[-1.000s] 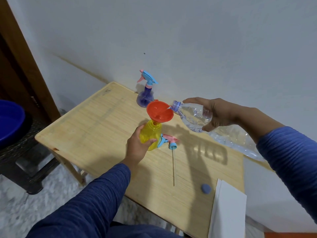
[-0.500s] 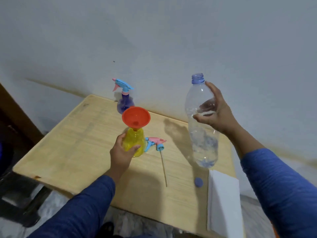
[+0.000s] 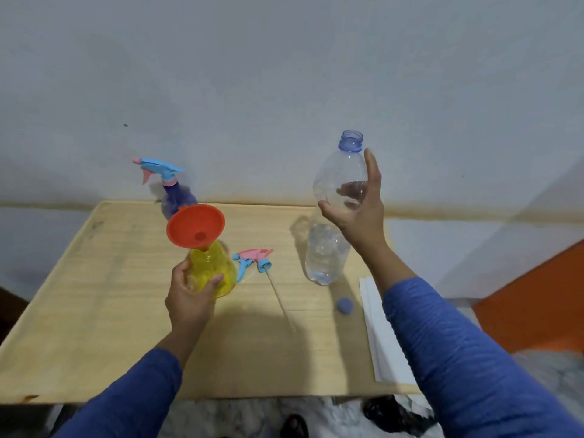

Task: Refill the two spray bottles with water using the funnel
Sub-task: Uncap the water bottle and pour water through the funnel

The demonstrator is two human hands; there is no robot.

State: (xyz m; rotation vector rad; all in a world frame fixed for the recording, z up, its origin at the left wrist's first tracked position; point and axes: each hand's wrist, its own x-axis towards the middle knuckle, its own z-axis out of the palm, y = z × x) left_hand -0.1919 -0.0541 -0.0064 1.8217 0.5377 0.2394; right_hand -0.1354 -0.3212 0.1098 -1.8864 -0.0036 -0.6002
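A yellow spray bottle (image 3: pixel 215 270) stands on the wooden table (image 3: pixel 94 311) with an orange funnel (image 3: pixel 196 226) tilted in its neck. My left hand (image 3: pixel 189 298) grips the yellow bottle's body. Its pink and blue spray head (image 3: pixel 256 260) lies beside it, with its thin tube trailing toward me. A purple spray bottle (image 3: pixel 177 197) with its head on stands at the back by the wall. A clear water bottle (image 3: pixel 325 254), uncapped and partly filled, stands upright on the table at the right. My right hand (image 3: pixel 360 222) wraps loosely around its upper part.
A blue bottle cap (image 3: pixel 344 305) lies near the water bottle's base. A white folded sheet (image 3: pixel 379 336) lies along the table's right edge. An orange surface (image 3: pixel 531 305) sits to the right of the table. The wall runs directly behind the table.
My right hand has turned the water bottle from a pouring tilt at the funnel to upright, moved it right and set it down on the table. My left hand stays on the yellow bottle.
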